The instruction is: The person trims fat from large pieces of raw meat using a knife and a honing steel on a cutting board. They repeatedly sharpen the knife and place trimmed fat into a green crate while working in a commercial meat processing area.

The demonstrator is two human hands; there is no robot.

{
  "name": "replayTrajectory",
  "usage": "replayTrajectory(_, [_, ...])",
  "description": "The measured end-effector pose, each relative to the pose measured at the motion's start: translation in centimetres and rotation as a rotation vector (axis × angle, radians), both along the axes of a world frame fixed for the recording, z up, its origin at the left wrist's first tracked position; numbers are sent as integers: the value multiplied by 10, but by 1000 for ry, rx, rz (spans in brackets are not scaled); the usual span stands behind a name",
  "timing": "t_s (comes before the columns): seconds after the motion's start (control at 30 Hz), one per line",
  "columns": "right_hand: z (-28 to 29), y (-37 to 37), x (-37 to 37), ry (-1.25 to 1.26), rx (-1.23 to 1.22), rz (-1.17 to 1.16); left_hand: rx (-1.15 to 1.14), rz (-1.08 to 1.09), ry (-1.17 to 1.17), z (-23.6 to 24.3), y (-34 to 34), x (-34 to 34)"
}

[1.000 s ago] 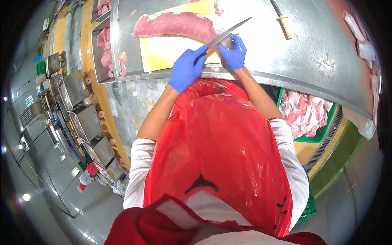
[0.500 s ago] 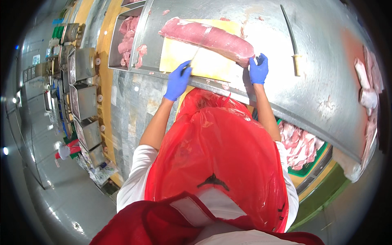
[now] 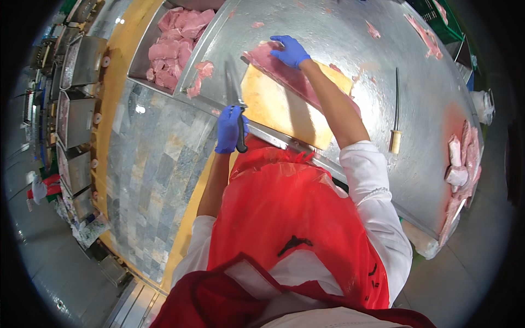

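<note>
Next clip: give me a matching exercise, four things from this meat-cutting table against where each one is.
Things:
1. black-handled knife
2. long meat slab
3. pale-handled knife
4. meat chunks

Places:
A. in the recessed tray
B. lying alone on the steel table
C. on the yellow board, under the right hand
D. gripped in the left hand

Pairs: 1-D, 2-C, 3-B, 4-A

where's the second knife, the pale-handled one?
Head view, person's right: the pale-handled knife lies untouched on the steel table, beyond the cutting board, short of the meat strips.
</note>
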State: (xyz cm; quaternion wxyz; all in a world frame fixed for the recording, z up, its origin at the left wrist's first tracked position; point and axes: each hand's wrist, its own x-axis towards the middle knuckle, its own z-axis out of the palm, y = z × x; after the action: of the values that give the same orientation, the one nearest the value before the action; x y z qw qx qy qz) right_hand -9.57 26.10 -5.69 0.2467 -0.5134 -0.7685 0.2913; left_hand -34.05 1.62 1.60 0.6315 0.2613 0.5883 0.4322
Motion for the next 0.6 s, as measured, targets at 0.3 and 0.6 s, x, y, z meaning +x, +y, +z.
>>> replayTrajectory(0.3, [23, -27, -29, -13, -245, -236, 8, -207, -107, 30, 92, -12])
replayTrajectory(0.6, [5, -63, -65, 20, 149, -267, 28, -301, 102, -9, 94, -34])
